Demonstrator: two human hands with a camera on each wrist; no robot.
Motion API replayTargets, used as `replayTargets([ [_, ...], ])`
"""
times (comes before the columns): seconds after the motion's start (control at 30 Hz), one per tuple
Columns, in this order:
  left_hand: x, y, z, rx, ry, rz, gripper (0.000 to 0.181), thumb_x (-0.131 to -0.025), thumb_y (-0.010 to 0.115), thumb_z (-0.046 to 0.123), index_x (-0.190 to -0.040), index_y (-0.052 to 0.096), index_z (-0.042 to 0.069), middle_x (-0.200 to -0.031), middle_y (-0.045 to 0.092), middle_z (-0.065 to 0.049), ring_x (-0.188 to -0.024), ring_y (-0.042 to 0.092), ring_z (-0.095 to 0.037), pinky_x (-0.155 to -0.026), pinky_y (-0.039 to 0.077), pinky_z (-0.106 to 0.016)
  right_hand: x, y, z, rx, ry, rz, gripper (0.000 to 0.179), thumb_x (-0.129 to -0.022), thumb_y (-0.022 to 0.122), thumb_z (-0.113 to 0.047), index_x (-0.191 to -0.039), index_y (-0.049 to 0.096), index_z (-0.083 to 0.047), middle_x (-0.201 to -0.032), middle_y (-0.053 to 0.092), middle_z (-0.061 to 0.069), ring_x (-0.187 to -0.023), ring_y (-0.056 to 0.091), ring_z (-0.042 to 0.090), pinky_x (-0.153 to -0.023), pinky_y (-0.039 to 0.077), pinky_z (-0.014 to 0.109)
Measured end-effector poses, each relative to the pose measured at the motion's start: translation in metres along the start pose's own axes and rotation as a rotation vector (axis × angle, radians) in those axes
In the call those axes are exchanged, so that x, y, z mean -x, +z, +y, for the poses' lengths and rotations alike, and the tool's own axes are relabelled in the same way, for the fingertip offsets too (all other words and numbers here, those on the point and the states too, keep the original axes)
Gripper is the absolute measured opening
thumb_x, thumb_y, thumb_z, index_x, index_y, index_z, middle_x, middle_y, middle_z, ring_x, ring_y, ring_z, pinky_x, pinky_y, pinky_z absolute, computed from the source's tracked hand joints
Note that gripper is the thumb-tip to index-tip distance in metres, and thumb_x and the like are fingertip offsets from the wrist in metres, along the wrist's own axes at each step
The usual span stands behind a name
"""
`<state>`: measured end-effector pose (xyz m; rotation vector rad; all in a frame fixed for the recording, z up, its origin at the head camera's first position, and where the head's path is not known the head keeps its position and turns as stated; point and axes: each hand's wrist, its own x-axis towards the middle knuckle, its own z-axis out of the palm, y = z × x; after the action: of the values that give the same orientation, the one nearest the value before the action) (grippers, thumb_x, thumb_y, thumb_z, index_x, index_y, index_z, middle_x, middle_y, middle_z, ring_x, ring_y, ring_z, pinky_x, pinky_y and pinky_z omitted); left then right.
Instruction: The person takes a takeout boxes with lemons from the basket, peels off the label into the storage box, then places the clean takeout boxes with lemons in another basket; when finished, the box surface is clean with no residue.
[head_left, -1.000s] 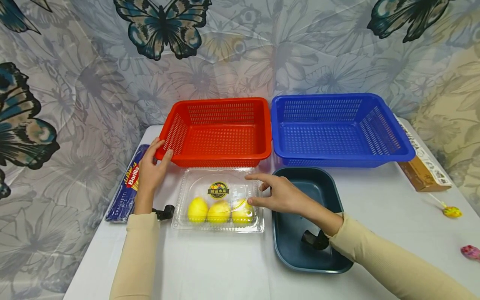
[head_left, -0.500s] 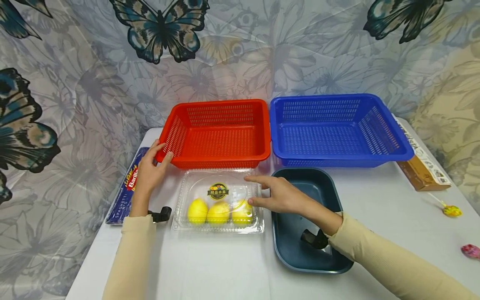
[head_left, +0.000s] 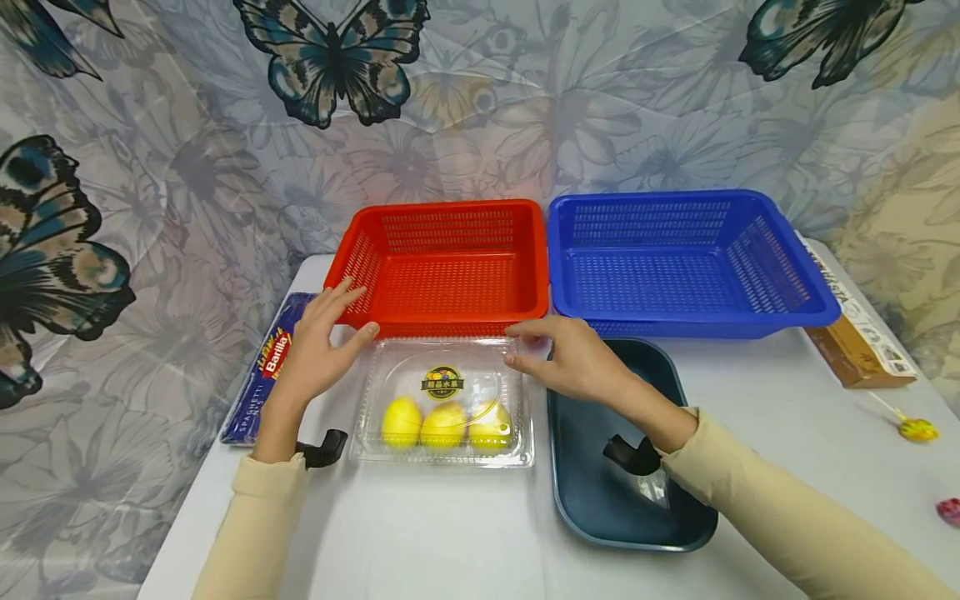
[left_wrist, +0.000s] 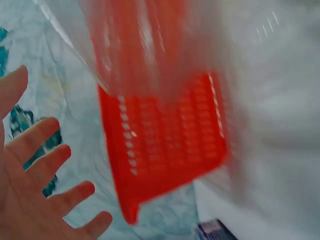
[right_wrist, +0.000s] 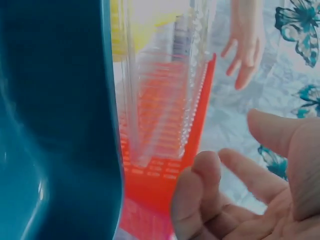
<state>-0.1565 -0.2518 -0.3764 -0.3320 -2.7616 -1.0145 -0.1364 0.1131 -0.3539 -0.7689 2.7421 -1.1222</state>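
A clear plastic fruit box point(head_left: 442, 358) with several yellow lemons point(head_left: 444, 425) along its near side sits on the white table. My left hand point(head_left: 318, 346) is spread beside the box's far left corner, its fingers overlapping the left front corner of the red basket point(head_left: 450, 287). In the left wrist view the fingers point(left_wrist: 60, 162) are apart with nothing among them. My right hand point(head_left: 573, 358) hovers at the box's far right corner, thumb and fingers bent loosely. The right wrist view shows those fingers point(right_wrist: 200, 185) near the box and the red basket's rim, holding nothing.
A blue basket point(head_left: 645, 279) stands to the right of the red one. A dark teal tub point(head_left: 630, 517) lies beneath my right forearm. A blue spaghetti pack point(head_left: 258, 392) is at the left, a brown pasta box point(head_left: 858, 350) at the right, near wrapped lollipops point(head_left: 918, 429).
My left hand has come off the red basket's corner and shifted right, fingers spreading. My right hand has moved back from over the lemons to the box's far right corner.
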Motion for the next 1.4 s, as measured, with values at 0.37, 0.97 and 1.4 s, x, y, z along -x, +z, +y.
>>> replayTargets([
  [0.37, 0.023, 0.015, 0.043, 0.052, 0.138, -0.253, 0.06, -0.094, 0.072, 0.039, -0.15, 0.052, 0.025, -0.164, 0.038, 0.004, -0.156, 0.028, -0.027, -0.121, 0.025, -0.067, -0.021, 0.01, 0.001, -0.122, -0.172, 0.028, 0.026, -0.09, 0.078, -0.016, -0.115, 0.076, -0.008, -0.104, 0.075, 0.006, -0.084, 0.063, 0.016, -0.075, 0.058, 0.03],
  [0.97, 0.04, 0.029, 0.035, -0.11, 0.166, -0.411, 0.079, -0.086, 0.078, 0.048, -0.154, 0.046, 0.023, -0.169, 0.029, 0.0, -0.16, 0.008, -0.037, -0.124, 0.007, -0.069, -0.049, 0.038, -0.007, -0.066, -0.303, -0.225, 0.033, -0.088, 0.08, -0.02, -0.119, 0.076, -0.011, -0.114, 0.074, 0.006, -0.11, 0.056, 0.026, -0.099, 0.045, 0.044],
  [1.4, 0.04, 0.029, 0.034, -0.113, 0.128, -0.428, 0.08, -0.086, 0.078, 0.049, -0.155, 0.043, 0.031, -0.17, 0.025, 0.003, -0.16, 0.004, -0.037, -0.119, 0.006, -0.076, -0.051, 0.046, -0.013, 0.071, -0.247, -0.231, 0.036, -0.09, 0.079, -0.024, -0.124, 0.075, -0.015, -0.101, 0.066, 0.006, -0.095, 0.046, 0.02, -0.081, 0.032, 0.031],
])
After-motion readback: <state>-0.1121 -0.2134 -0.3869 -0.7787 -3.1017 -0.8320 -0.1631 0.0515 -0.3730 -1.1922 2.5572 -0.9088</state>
